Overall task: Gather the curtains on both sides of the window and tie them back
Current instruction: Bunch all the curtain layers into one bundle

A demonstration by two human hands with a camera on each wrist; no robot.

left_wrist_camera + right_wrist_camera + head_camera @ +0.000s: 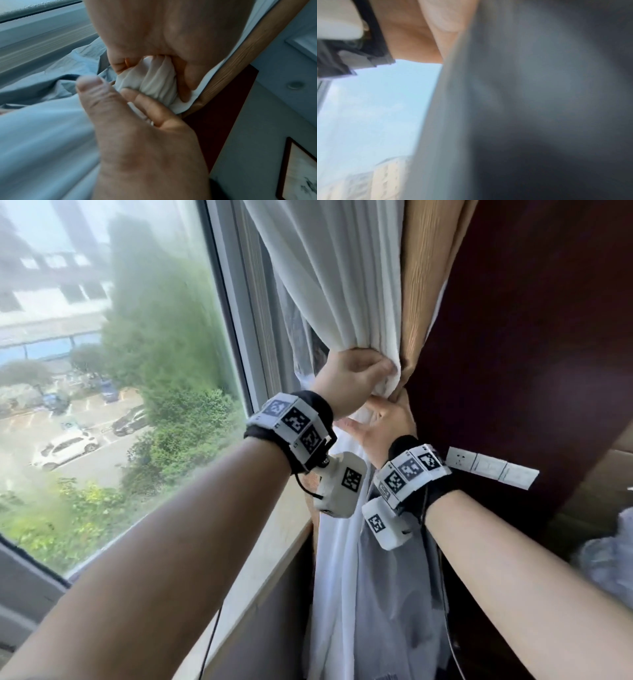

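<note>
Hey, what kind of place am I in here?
Probably an upper-floor hotel room or bedroom: a large window looks down on parked cars, a sheer white curtain hangs with a tan drape, and a framed picture hangs nearby.

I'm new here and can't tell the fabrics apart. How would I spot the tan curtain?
Start at the big window and look to its right edge, where fabric hangs against a dark red wall. The tan curtain is the narrow strip beside that wall, right of the white sheer curtain; it alone is brownish and opaque.

Thin matt white cloth curtain [342,285] beside coarser, ribbed tan cloth drape [424,268]; glossy window glass [102,337].
</note>
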